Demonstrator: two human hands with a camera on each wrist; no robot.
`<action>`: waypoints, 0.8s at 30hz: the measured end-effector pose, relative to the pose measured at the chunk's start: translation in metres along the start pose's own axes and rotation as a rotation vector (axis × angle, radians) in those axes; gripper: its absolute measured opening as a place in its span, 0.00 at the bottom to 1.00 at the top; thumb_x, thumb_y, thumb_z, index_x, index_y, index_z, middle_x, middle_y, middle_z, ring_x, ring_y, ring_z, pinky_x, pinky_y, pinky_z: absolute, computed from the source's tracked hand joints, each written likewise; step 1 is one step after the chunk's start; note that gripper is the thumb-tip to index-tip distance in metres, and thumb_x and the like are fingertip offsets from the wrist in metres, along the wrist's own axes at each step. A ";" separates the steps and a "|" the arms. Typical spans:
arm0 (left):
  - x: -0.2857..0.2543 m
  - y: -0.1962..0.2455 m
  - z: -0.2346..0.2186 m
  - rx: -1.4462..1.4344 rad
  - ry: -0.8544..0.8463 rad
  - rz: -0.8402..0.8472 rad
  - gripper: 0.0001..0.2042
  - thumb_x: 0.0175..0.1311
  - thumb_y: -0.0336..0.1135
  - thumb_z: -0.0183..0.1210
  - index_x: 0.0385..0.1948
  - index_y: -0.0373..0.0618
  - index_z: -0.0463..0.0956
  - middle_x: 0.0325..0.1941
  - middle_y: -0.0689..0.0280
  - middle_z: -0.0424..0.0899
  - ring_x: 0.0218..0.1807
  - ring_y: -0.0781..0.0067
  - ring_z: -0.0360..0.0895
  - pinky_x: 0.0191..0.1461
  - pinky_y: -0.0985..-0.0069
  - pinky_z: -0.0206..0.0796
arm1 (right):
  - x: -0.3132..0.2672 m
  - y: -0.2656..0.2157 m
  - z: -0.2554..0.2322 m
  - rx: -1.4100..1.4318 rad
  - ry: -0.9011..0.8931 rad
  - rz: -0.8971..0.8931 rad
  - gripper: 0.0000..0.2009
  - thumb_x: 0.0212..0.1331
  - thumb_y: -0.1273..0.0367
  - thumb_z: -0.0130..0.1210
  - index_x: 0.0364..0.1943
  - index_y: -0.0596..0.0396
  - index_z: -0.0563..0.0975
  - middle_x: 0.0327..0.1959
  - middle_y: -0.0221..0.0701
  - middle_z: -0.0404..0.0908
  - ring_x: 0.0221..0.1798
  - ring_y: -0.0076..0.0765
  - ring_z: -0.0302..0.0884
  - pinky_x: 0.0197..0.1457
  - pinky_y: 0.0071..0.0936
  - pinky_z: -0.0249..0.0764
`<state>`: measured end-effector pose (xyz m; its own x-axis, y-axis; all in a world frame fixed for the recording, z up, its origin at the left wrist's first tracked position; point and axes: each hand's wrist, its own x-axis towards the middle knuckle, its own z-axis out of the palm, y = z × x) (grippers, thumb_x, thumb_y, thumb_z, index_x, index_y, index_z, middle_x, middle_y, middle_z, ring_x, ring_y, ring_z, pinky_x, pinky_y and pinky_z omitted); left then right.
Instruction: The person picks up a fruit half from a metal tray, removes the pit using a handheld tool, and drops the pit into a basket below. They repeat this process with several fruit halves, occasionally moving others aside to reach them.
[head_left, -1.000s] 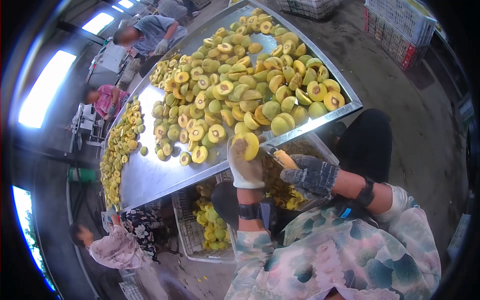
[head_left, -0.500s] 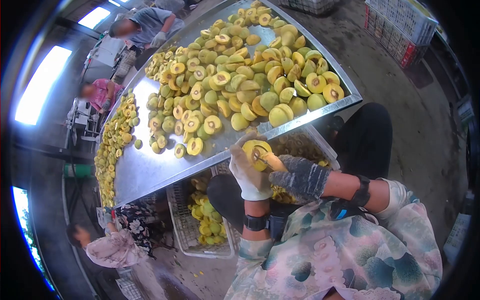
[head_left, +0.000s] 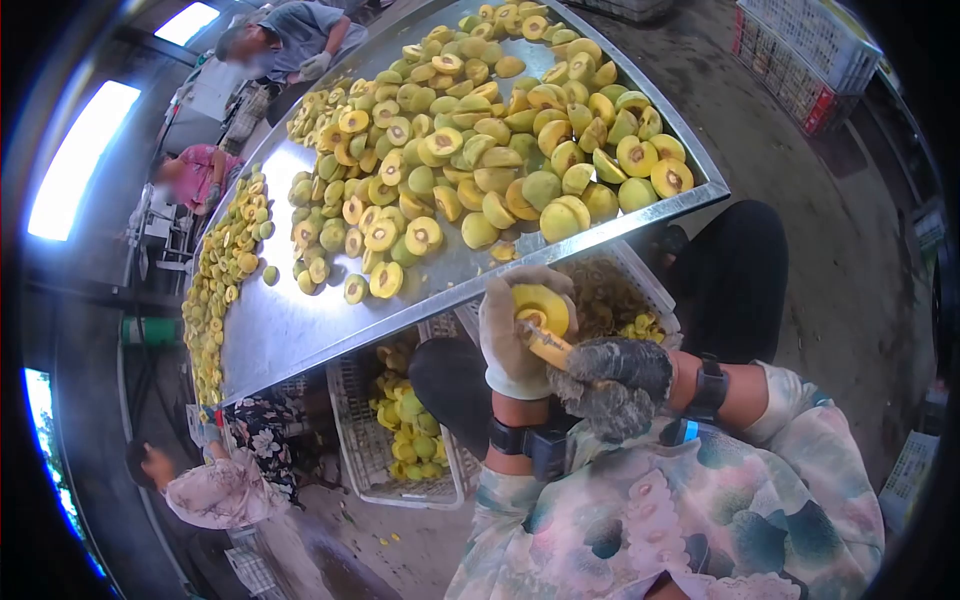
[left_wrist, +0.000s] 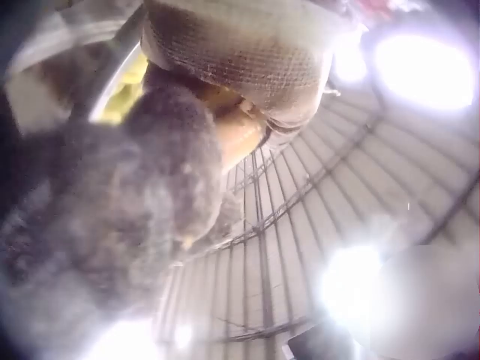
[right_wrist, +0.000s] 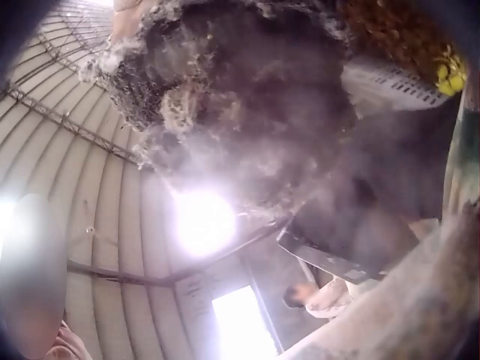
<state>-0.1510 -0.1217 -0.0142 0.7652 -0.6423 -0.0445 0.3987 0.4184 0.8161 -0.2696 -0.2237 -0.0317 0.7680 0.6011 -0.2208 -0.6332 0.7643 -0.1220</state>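
In the head view my left hand (head_left: 505, 338), in a pale glove, holds a yellow peach half (head_left: 550, 300) with its cut face up. My right hand (head_left: 622, 385), in a dark grey knit glove with worn fingers, grips a tool by its wooden handle (head_left: 549, 346). The tool's tip is at the pit in the middle of the cut face, and its metal end is hidden there. In the left wrist view the handle (left_wrist: 238, 136) shows between the pale glove (left_wrist: 240, 60) and the blurred dark glove (left_wrist: 165, 157). The dark glove (right_wrist: 247, 97) fills the top of the right wrist view.
A metal table (head_left: 290, 330) bears many halved peaches (head_left: 470, 165), its raised rim just beyond my hands. Below stand a crate (head_left: 648, 283) with brown pits and yellow bits, and another crate (head_left: 345, 440) of yellow pieces. Several people work along the table's far side.
The tool, apart from the peach half a second ago, has come into its cut face. Both hands have drawn back from the table rim, and the right hand has turned over.
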 end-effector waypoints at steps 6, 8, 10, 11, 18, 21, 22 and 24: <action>-0.030 0.063 -0.075 0.540 0.684 0.187 0.10 0.52 0.28 0.61 0.36 0.36 0.76 0.34 0.61 0.80 0.33 0.69 0.76 0.40 0.76 0.69 | 0.014 -0.011 -0.084 -1.448 0.155 -0.099 0.15 0.57 0.59 0.52 0.41 0.55 0.73 0.24 0.36 0.75 0.28 0.40 0.75 0.31 0.32 0.70; -0.035 0.077 -0.112 1.448 0.968 0.204 0.18 0.55 0.40 0.61 0.44 0.39 0.74 0.45 0.55 0.75 0.43 0.60 0.75 0.48 0.69 0.68 | 0.018 -0.001 -0.128 -2.189 0.369 -0.022 0.23 0.57 0.52 0.49 0.45 0.58 0.74 0.29 0.40 0.79 0.35 0.42 0.77 0.39 0.35 0.70; -0.036 0.088 -0.117 2.086 1.089 0.132 0.26 0.49 0.44 0.65 0.51 0.47 0.71 0.58 0.50 0.67 0.54 0.51 0.70 0.57 0.62 0.64 | 0.024 -0.011 -0.117 -1.930 0.499 0.071 0.23 0.56 0.52 0.51 0.44 0.58 0.74 0.31 0.41 0.79 0.35 0.43 0.77 0.40 0.35 0.70; -0.028 0.091 -0.113 2.100 1.130 0.140 0.28 0.47 0.44 0.66 0.53 0.50 0.69 0.62 0.50 0.62 0.57 0.48 0.67 0.59 0.61 0.61 | 0.025 -0.016 -0.107 -1.656 0.623 0.159 0.23 0.55 0.51 0.52 0.44 0.58 0.75 0.33 0.42 0.80 0.35 0.44 0.77 0.40 0.34 0.70; 0.103 0.036 -0.086 1.942 0.132 0.113 0.32 0.42 0.40 0.67 0.54 0.48 0.67 0.56 0.48 0.69 0.55 0.52 0.70 0.57 0.64 0.63 | 0.010 -0.025 -0.079 -1.490 0.567 0.057 0.22 0.54 0.58 0.53 0.51 0.55 0.71 0.48 0.48 0.71 0.47 0.50 0.72 0.50 0.36 0.68; 0.134 0.013 -0.084 1.924 0.074 -0.022 0.31 0.40 0.40 0.67 0.50 0.44 0.67 0.51 0.50 0.73 0.51 0.52 0.73 0.54 0.64 0.65 | -0.006 -0.025 -0.095 -1.717 0.330 -0.114 0.23 0.52 0.67 0.52 0.55 0.52 0.69 0.56 0.53 0.65 0.52 0.56 0.69 0.55 0.39 0.66; 0.138 0.011 -0.081 1.901 0.136 -0.095 0.29 0.40 0.40 0.67 0.48 0.43 0.66 0.47 0.52 0.75 0.48 0.52 0.75 0.52 0.65 0.67 | -0.006 -0.027 -0.091 -1.624 0.420 -0.078 0.23 0.51 0.68 0.52 0.55 0.52 0.69 0.55 0.54 0.65 0.53 0.57 0.68 0.56 0.39 0.66; 0.135 0.013 -0.083 1.789 0.179 -0.081 0.28 0.41 0.40 0.66 0.46 0.41 0.66 0.42 0.52 0.77 0.46 0.53 0.76 0.51 0.66 0.67 | -0.005 -0.027 -0.083 -1.525 0.499 -0.044 0.23 0.50 0.70 0.52 0.55 0.53 0.69 0.55 0.55 0.65 0.54 0.57 0.68 0.57 0.40 0.65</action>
<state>-0.0003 -0.1499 -0.0570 0.8617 -0.5029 -0.0677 -0.4459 -0.8141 0.3719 -0.2649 -0.2667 -0.1080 0.8745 0.2194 -0.4325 -0.3468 -0.3404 -0.8740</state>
